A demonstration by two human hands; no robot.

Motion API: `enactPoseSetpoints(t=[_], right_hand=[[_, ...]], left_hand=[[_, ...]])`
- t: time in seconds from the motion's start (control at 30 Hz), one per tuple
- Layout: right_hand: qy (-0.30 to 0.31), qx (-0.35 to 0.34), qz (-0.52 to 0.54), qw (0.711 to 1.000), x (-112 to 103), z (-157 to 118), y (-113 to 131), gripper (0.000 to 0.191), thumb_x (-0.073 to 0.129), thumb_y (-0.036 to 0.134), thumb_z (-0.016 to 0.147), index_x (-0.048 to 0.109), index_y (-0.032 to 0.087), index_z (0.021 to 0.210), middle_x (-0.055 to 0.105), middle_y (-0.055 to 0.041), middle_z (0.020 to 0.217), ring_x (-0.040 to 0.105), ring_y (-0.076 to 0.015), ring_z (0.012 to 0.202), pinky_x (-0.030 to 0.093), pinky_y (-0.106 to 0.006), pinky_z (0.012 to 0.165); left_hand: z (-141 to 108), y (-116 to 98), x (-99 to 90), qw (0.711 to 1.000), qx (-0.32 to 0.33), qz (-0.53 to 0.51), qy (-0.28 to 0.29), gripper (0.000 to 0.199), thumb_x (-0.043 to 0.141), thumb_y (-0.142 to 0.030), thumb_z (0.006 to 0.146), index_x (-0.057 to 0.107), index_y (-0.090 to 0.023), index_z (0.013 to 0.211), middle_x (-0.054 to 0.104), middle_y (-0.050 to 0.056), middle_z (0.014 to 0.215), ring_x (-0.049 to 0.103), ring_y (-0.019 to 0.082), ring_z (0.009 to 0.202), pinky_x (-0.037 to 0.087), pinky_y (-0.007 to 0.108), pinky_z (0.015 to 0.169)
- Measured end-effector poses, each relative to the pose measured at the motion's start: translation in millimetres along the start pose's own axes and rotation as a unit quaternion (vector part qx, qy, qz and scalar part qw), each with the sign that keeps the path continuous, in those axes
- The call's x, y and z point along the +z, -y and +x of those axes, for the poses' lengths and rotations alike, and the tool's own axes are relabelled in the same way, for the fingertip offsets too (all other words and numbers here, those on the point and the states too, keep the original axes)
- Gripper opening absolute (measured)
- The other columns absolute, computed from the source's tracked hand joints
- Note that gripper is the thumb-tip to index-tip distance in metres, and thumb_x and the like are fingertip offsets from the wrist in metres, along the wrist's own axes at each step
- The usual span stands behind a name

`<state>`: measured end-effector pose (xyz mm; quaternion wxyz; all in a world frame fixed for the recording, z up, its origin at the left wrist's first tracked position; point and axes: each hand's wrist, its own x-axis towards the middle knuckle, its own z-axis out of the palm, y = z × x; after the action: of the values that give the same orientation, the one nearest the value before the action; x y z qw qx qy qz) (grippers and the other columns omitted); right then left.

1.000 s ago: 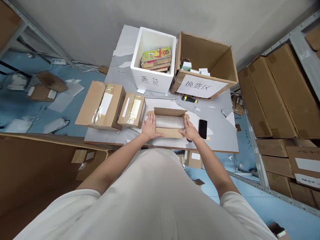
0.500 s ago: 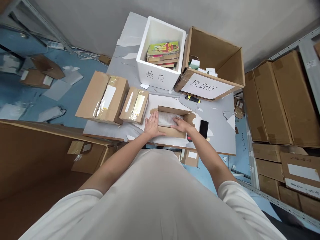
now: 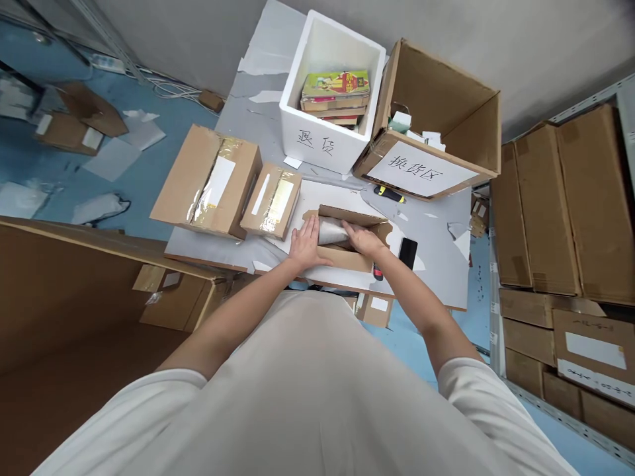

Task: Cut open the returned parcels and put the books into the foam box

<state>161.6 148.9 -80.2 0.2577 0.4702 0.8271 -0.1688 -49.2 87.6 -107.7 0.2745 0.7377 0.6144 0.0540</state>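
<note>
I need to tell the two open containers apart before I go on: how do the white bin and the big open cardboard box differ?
The white bin holds stacked books; the cardboard box holds small white cartons. The bin's writing is directly on its wall; the box's is on a white sheet. The bin looks narrower than the box. Both stand open-topped on the table.

Books in white bin.

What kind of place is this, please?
Probably a packing or returns room: a worn table holds taped, labelled parcels, two open boxes with handwritten signs, and a cutter, while large cartons stand on the right.
</note>
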Motion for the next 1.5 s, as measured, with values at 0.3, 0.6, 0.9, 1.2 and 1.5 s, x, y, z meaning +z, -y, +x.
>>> enactPoseSetpoints(t=[0.3, 0.6, 0.9, 1.2, 1.5], right_hand=[[0.004, 0.05, 0.008, 0.999, -14, -8, -12, 0.03, 0.049, 0.024, 0.089, 0.054, 0.018, 0.119, 0.068, -0.0162, 0.108, 0.065, -0.0315, 0.1, 0.046, -0.038, 0.082], [-0.249, 0.001, 0.274, 0.929, -56, -96, -44, 0.045, 0.055, 0.042, 0.086, 0.051, 0.018, 0.123, 0.066, -0.0097, 0.107, 0.062, -0.0262, 0.095, 0.049, -0.037, 0.08], [-0.473, 0.077, 0.562, 0.674, -25, -153, -26, 0.051, 0.065, 0.05, 0.077, 0.053, 0.019, 0.115, 0.066, -0.0108, 0.109, 0.064, -0.0238, 0.096, 0.052, -0.04, 0.084], [-0.457, 0.145, 0.332, 0.812, -34, -139, 76, 0.048, 0.041, 0.033, 0.091, 0.044, 0.018, 0.137, 0.06, -0.0158, 0.126, 0.055, -0.0321, 0.12, 0.049, -0.047, 0.093], [-0.528, 0.002, 0.438, 0.728, -32, -157, 67, 0.033, 0.048, 0.033, 0.091, 0.062, 0.026, 0.12, 0.065, -0.0082, 0.12, 0.063, -0.0226, 0.108, 0.052, -0.041, 0.093]], left_hand=[[1, -3, -0.7, 1.0, -0.019, 0.004, -0.005, 0.135, 0.072, -0.069, 0.054, -0.001, -0.011, 0.152, 0.008, 0.02, 0.158, 0.011, 0.035, 0.146, 0.015, 0.054, 0.114], [19, -7, -9.6, 0.999, -0.032, 0.01, -0.028, 0.137, 0.076, -0.066, 0.05, 0.003, -0.01, 0.152, 0.013, 0.022, 0.157, 0.012, 0.036, 0.146, 0.017, 0.056, 0.114], [-8, -27, -56.4, 0.99, 0.022, -0.044, -0.133, 0.08, 0.051, -0.056, 0.084, 0.026, -0.016, 0.148, 0.026, 0.017, 0.155, 0.013, 0.034, 0.146, 0.005, 0.063, 0.114], [-53, -126, -75.0, 0.805, 0.188, -0.561, -0.039, 0.103, 0.074, -0.064, 0.06, 0.034, -0.019, 0.144, 0.046, 0.017, 0.143, 0.048, 0.03, 0.13, 0.044, 0.043, 0.105], [-43, -61, -79.3, 0.737, -0.06, -0.655, -0.155, 0.069, 0.063, -0.065, 0.073, 0.056, -0.021, 0.125, 0.061, 0.008, 0.129, 0.057, 0.026, 0.12, 0.049, 0.039, 0.101]])
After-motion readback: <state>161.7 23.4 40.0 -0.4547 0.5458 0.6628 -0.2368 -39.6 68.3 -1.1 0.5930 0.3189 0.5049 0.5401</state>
